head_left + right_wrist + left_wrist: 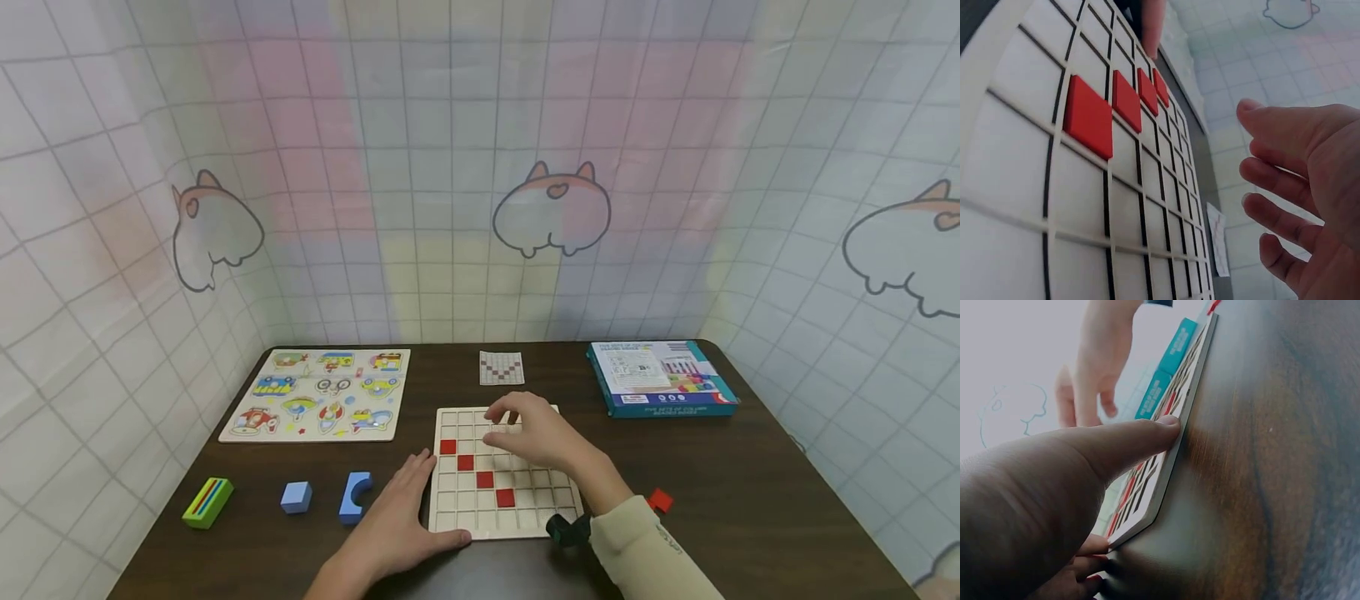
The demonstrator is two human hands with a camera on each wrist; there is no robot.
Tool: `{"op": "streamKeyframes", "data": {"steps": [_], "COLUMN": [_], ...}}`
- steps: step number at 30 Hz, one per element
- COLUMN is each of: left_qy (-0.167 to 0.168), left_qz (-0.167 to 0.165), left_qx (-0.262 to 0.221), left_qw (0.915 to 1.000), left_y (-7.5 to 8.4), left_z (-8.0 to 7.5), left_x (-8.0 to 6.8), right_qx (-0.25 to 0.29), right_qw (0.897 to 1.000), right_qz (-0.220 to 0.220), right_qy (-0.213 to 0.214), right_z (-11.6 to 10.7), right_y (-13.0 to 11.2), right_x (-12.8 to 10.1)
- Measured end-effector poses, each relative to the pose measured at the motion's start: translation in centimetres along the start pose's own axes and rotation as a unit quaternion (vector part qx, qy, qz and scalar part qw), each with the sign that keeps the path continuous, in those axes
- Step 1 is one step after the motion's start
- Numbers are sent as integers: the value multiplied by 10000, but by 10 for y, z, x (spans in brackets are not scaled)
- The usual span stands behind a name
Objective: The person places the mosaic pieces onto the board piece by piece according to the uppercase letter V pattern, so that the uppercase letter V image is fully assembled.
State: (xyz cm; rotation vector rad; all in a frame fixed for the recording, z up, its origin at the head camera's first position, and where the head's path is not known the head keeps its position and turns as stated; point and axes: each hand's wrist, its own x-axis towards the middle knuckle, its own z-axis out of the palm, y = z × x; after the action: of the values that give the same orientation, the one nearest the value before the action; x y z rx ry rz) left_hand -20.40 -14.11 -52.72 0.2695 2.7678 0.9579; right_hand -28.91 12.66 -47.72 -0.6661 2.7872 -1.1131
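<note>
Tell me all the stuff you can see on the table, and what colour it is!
Grid board: one, pale wood, front middle of table.
Red tiles: four, in a diagonal on the board.
Loose red piece: one, right of the board.
Pattern card: one, red and white, behind the board.
Box: one, teal, back right.
Vehicle puzzle: one, many colours, back left.
Blue cube: one, front left.
Blue arch block: one, beside the cube.
Green block: one, striped, far left.
Table: one, dark brown.
Left hand: flat against the board's left edge.
Right hand: over the board, fingers relaxed.
</note>
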Motion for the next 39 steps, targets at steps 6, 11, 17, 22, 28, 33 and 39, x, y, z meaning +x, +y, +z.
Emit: {"op": "streamKeyframes", "data": {"steps": [6,11,17,22,28,33,39], "left_qy": [-36,-33,-24,-83,-113,-103,-27], "left_qz": [-8,8,9,22,-26,-27,42], "left_qx": [25,30,24,53,80,89,126], "left_qw": [10000,10000,10000,9999,9999,9999,9999], "left_y": [-2,-2,-1,-1,-3,-2,-1], "left_z": [0,1,0,0,0,-1,1], "left_x": [2,2,2,2,2,2,0], "right_qx": [-131,-490,-823,-986,-1077,-1193,-1304], "right_qw": [9999,9985,9963,9946,9938,9927,9912], "right_qz": [-26,-166,-147,-203,-26,-41,-18], "right_qy": [70,172,182,239,269,195,212], "right_z": [-9,-15,-26,-34,-42,-48,-50], "right_y": [7,15,30,48,65,75,83], "right_x": [-22,-44,-76,-103,-128,-143,-161]}}
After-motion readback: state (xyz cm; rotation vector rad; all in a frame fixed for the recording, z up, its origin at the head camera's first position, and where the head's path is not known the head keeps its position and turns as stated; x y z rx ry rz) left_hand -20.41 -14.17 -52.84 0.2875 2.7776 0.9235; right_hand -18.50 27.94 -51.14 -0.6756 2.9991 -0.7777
